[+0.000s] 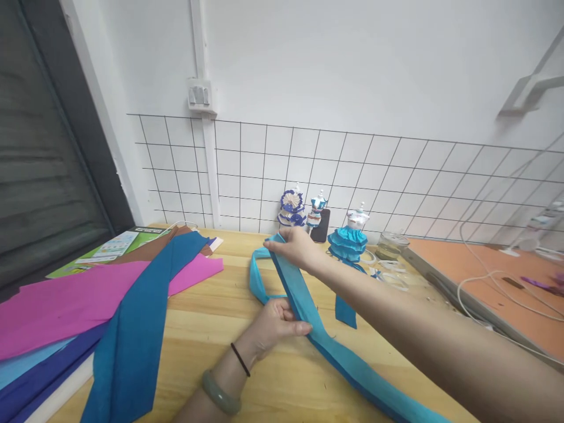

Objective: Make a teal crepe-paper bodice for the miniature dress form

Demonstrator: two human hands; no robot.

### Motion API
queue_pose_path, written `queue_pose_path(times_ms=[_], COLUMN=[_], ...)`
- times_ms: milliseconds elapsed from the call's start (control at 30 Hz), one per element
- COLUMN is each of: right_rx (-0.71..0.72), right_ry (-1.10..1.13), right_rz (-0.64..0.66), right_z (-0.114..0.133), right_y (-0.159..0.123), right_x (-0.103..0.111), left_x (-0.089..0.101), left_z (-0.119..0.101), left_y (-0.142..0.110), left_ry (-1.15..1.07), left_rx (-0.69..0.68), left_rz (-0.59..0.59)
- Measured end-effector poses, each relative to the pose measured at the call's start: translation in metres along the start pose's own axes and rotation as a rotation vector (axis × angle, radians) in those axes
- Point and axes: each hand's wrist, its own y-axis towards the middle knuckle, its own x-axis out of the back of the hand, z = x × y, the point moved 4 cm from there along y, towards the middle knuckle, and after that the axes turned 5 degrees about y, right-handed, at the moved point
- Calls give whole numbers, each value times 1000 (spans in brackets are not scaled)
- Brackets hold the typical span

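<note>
Long, narrow, turquoise cloth-like strip (326, 345) over the pale wooden desk (211, 346) — long axis slanting from mid-desk toward the near right corner. Right hand (298, 247) pinches its far part; left hand (279, 322) grasps it nearer.

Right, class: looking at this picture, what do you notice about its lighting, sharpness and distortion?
Head view: soft, even light with only faint shadows; the left hand, right hand and blue strip read clearly enough; the wall grid slants and stretches, probably from a wide lens; the bottle at the right edge looks smeared.
</note>
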Motion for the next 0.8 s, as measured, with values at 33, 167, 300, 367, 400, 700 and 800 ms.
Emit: queue_pose_path(times_ms=[33,167,300,367,400,700,800], right_rx=[21,79,110,104,93,-191,-316], right_ry=[-3,-6,-14,-22,-25,39,31], right_rz=[-36,-224,-439,-552,-607,-882,-860], right_z=[7,29,41,41,39,-36,-84], right_y=[7,32,43,39,35,-75,-135], right_x=[4,38,94,127,144,260,272], left_x=[-1,-2,-2,-2,-1,8,13], left_z=[-1,-3,3,6,6,5,7], left_y=[-1,-4,-7,-7,-7,-10,-14], left_ry=[-5,-49,-67,-66,-66,0,43], left_rx=[-2,38,141,163,157,189,268], left_rz=[4,19,61,92,105,223,294])
